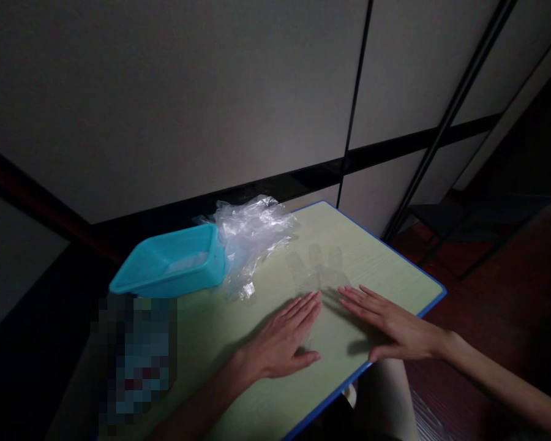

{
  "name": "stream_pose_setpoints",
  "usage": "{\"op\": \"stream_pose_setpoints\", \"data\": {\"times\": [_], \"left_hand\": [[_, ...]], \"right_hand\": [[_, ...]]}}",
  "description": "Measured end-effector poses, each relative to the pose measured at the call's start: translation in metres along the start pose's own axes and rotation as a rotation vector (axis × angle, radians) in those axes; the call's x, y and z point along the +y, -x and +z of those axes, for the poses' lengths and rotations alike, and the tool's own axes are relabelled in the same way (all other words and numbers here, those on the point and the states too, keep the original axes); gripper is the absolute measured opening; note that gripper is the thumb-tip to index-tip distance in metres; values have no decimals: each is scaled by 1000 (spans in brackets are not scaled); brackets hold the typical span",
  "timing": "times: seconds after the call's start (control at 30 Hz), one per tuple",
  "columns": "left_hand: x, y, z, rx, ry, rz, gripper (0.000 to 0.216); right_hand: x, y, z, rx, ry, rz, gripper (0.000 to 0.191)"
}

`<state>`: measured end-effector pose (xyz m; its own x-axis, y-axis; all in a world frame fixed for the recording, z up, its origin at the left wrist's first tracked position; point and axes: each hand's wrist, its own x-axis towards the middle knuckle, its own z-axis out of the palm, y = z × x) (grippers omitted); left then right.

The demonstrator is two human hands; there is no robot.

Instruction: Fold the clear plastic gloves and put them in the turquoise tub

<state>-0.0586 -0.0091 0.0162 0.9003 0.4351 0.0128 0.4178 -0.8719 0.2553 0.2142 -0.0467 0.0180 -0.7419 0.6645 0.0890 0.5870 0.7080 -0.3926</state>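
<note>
A thin see-through plastic glove point(319, 275) lies spread on the pale green table point(257, 398), its fingers pointing away from me. Over its near part rests my left hand point(287, 337), palm down with the fingers stretched out and the thumb apart. To the right, my right hand point(390, 324) is also stretched open, its fingertips close to the glove's lower right side and its thumb near the table edge. Neither hand grips anything. Whether the right palm touches the tabletop, I cannot tell.
A crumpled heap of clear plastic point(252, 233) lies at the back beside a turquoise plastic basket point(165, 288). A blurred-out package point(142, 361) sits at the left. White cabinet panels point(211, 104) stand behind the table. A dark chair point(477, 223) is at the far right.
</note>
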Motion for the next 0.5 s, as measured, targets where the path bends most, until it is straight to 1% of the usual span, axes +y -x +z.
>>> {"op": "stream_pose_setpoints", "data": {"times": [0.07, 0.17, 0.3, 0.37, 0.5], "left_hand": [[-5, 4, -1, 9, 6, -21, 77], [-11, 8, 2, 29, 26, -28, 75], [-12, 10, 5, 75, 69, -2, 67], [-12, 10, 5, 94, 82, 5, 64], [-11, 11, 5, 87, 96, 26, 63]], "right_hand": [[-3, 8, -2, -64, 37, -32, 82], [-5, 19, 4, -121, 79, -44, 72], [-3, 30, 21, -92, 127, -44, 55], [-2, 32, 28, -64, 169, -74, 50], [-2, 32, 31, -28, 213, -146, 42]]}}
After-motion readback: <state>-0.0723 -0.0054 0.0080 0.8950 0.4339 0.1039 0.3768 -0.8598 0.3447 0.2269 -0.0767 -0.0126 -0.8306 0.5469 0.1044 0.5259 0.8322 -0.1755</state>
